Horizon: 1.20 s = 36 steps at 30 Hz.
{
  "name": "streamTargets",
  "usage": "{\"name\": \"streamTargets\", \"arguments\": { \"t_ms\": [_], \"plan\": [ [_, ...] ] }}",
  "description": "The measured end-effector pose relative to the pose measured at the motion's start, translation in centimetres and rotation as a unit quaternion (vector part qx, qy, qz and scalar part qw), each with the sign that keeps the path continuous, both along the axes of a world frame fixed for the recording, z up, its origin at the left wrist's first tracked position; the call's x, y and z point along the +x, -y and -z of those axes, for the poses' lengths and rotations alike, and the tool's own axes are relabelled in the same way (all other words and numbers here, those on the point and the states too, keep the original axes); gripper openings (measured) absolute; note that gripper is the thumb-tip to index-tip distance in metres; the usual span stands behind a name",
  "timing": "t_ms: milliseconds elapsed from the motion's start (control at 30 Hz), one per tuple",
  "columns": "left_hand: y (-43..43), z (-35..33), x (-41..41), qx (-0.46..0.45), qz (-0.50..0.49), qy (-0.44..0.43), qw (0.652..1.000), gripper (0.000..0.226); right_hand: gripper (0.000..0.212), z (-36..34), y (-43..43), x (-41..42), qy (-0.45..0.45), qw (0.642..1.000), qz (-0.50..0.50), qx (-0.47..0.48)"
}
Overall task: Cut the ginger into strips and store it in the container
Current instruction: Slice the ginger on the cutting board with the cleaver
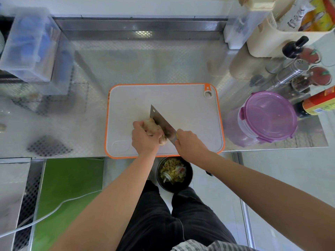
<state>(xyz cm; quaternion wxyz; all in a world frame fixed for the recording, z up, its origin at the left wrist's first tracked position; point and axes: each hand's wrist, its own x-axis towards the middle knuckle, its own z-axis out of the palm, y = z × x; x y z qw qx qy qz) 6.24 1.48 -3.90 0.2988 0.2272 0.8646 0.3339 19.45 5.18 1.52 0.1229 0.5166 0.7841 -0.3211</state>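
Two bare arms reach out from close by, over dark trousers, to a white cutting board (183, 105) with an orange rim.

At the end of one arm, the left hand (145, 140) has its fingers curled over the ginger (153, 126) and holds it down on the board. The ginger is a big lumpy piece and looks uncut. Its long side runs from the far end, beyond the left hand, to the near end, down by the right hand.

Just beside it, the right hand (190, 145) is wrapped tight round the handle of a wide knife (161, 122). The blade points away from that hand and a bit to its left. It runs nearly the same way as the ginger's long side and sits against the side of the ginger away from the left hand. The left hand's fingers are very close to the blade. I cannot tell if the edge has gone into the ginger yet.

My guess is the first slice comes next, so the blade has to stay clear of those fingers.

The container (270, 116) with the purple lid sits well off past the right hand, with its lid on.
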Motion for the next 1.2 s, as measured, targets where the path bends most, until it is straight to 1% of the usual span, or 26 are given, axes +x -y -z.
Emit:
{"name": "streamTargets", "arguments": {
  "t_ms": [233, 267, 333, 433, 500, 533, 600, 633, 667, 700, 733, 767, 800, 833, 867, 900, 933, 967, 1033, 1100, 1200],
  "plan": [
    [0.7, 0.6, -0.4, 0.007, 0.018, 0.002, 1.0, 0.066, 0.004, 2.1, 0.6, -0.3, -0.018, 1.0, 0.014, 0.004],
    [0.8, 0.5, -0.6, 0.011, 0.03, 0.007, 0.999, 0.068, 0.003, 2.0, 0.3, -0.3, -0.03, 0.999, 0.02, 0.006],
    [0.9, 0.4, -1.0, 0.022, 0.063, 0.012, 0.998, 0.069, 0.008, 2.0, -0.7, -0.3, -0.055, 0.997, 0.04, 0.021],
    [0.8, -0.1, -1.5, 0.033, 0.114, -0.001, 0.993, 0.07, 0.009, 1.6, -2.5, -0.1, -0.111, 0.989, 0.088, 0.045],
    [0.6, -0.2, -1.6, 0.039, 0.182, -0.038, 0.982, 0.077, 0.014, 1.3, -3.1, 0.4, -0.125, 0.988, 0.076, 0.04],
    [0.4, -0.1, -1.6, 0.035, 0.227, -0.076, 0.97, 0.076, 0.015, 1.1, -3.3, 0.7, -0.123, 0.99, 0.064, 0.04],
    [0.1, 0.0, -1.7, 0.025, 0.31, -0.171, 0.935, 0.066, 0.014, 0.9, -3.5, 1.1, -0.121, 0.99, 0.054, 0.04],
    [0.1, 0.0, -1.8, 0.027, 0.334, -0.211, 0.918, 0.06, 0.011, 1.0, -3.6, 1.3, -0.119, 0.991, 0.052, 0.031],
    [0.2, -0.1, -1.9, 0.032, 0.343, -0.243, 0.907, 0.057, 0.01, 1.0, -3.6, 1.4, -0.113, 0.992, 0.048, 0.018],
    [0.3, -0.2, -2.0, 0.031, 0.331, -0.271, 0.904, 0.054, 0.01, 1.0, -3.5, 1.5, -0.103, 0.994, 0.04, 0.009],
    [0.6, -0.3, -2.1, 0.021, 0.296, -0.286, 0.911, 0.05, 0.01, 1.1, -3.3, 1.7, -0.093, 0.995, 0.032, 0.002],
    [0.9, -0.5, -2.1, 0.004, 0.245, -0.286, 0.926, 0.047, 0.011, 1.2, -3.1, 1.8, -0.092, 0.995, 0.026, -0.001],
    [1.2, -0.6, -2.0, -0.021, 0.191, -0.26, 0.946, 0.046, 0.011, 1.3, -2.7, 1.9, -0.094, 0.995, 0.025, -0.004],
    [1.5, -0.8, -1.7, -0.045, 0.14, -0.205, 0.968, 0.047, 0.012, 1.4, -2.3, 2.0, -0.099, 0.995, 0.025, -0.008],
    [1.8, -0.7, -1.3, -0.063, 0.092, -0.128, 0.985, 0.05, 0.012, 1.5, -2.0, 2.0, -0.103, 0.994, 0.024, -0.013],
    [2.0, -0.5, -0.8, -0.076, 0.051, -0.052, 0.994, 0.053, 0.011, 1.7, -1.6, 2.0, -0.105, 0.994, 0.021, -0.016],
    [2.1, -0.2, -0.4, -0.081, 0.016, 0.01, 0.997, 0.055, 0.011, 1.8, -1.3, 2.0, -0.104, 0.994, 0.017, -0.019],
    [1.9, 0.0, -0.1, -0.074, -0.012, 0.054, 0.996, 0.055, 0.01, 1.8, -1.2, 1.9, -0.102, 0.994, 0.014, -0.019],
    [1.4, 0.5, 0.4, -0.053, -0.032, 0.093, 0.994, 0.057, 0.011, 1.8, -1.1, 1.8, -0.1, 0.995, 0.01, -0.024],
    [1.0, 1.1, 0.5, -0.057, -0.007, 0.087, 0.995, 0.057, 0.01, 1.4, -1.1, 1.7, -0.107, 0.994, 0.012, -0.029],
    [0.8, 1.3, 0.7, -0.049, -0.004, 0.075, 0.996, 0.047, 0.011, 0.5, -1.4, 1.7, -0.133, 0.991, 0.028, 0.002]
  ]
}}
